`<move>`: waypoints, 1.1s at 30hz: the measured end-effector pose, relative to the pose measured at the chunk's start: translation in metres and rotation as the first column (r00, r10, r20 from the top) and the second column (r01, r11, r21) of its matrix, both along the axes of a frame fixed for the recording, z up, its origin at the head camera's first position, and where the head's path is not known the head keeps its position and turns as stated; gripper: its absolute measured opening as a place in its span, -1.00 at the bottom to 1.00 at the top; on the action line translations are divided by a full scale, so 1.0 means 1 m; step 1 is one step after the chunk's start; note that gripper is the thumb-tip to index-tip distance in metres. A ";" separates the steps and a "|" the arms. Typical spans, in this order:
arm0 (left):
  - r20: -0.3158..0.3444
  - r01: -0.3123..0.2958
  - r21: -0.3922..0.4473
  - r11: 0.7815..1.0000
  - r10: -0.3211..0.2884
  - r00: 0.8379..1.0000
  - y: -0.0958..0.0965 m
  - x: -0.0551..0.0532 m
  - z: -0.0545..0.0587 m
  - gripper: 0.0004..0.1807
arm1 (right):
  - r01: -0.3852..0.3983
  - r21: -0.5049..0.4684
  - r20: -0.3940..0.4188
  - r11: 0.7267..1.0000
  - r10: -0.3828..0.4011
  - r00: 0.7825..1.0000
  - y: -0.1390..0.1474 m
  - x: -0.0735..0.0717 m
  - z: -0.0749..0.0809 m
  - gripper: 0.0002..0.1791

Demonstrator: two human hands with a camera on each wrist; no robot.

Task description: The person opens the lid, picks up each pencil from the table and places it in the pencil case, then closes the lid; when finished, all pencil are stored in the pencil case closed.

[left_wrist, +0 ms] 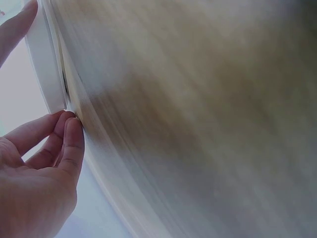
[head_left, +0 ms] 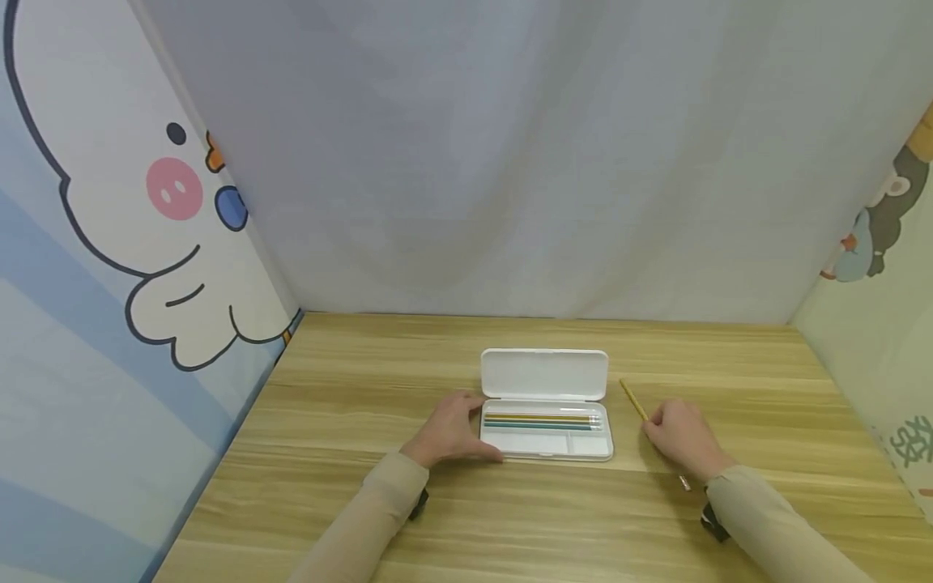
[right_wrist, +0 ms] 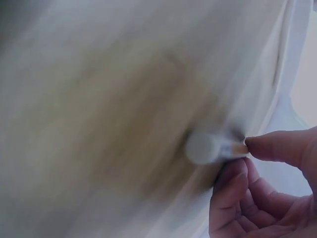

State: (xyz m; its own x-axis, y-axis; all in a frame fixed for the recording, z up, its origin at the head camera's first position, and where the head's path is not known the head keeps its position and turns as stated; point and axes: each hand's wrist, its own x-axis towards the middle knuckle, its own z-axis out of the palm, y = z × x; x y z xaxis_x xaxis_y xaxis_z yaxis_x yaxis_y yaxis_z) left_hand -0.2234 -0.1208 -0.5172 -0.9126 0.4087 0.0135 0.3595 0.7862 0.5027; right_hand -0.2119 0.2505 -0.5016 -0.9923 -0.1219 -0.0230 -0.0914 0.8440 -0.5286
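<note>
A white pencil case lies with its lid raised on the table. Inside its long back compartment are several pencils, yellow and teal, with white eraser ends to the right. My left hand grips the case's left end, thumb at the front edge and fingers at the back corner. In the left wrist view, fingertips meet the end of the case's white side. To the right of the case, my right hand pinches a yellow pencil around its middle. Its blurred eraser end points toward the right wrist camera.
The wood-grain table reaches back to a pale grey curtain. Cartoon-printed cloth hangs along the left side, and another printed panel stands at the right. The raised lid stands along the case's back edge.
</note>
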 end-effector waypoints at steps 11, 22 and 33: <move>-0.005 0.006 -0.004 1.000 -0.006 1.000 0.001 0.001 -0.003 0.08 | 0.025 -0.098 0.072 0.995 -0.018 0.997 0.005 0.003 0.010 -0.75; 0.007 0.003 0.005 1.000 -0.003 1.000 0.001 -0.001 -0.002 0.11 | 0.032 -0.111 -0.101 0.993 -0.043 0.994 -0.001 -0.006 0.038 -0.74; -0.005 0.021 -0.008 1.000 -0.021 1.000 0.001 -0.002 0.001 0.08 | -0.063 -0.171 -0.245 0.983 0.020 0.969 -0.023 -0.011 0.056 -0.85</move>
State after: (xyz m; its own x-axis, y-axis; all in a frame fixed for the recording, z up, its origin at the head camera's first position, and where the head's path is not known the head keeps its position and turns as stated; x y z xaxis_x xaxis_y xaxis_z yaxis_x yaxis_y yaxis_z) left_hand -0.2253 -0.1199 -0.5161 -0.9037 0.4279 0.0151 0.3786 0.7822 0.4949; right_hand -0.2231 0.2275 -0.4460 -0.9596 -0.1434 0.2422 -0.2676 0.7320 -0.6266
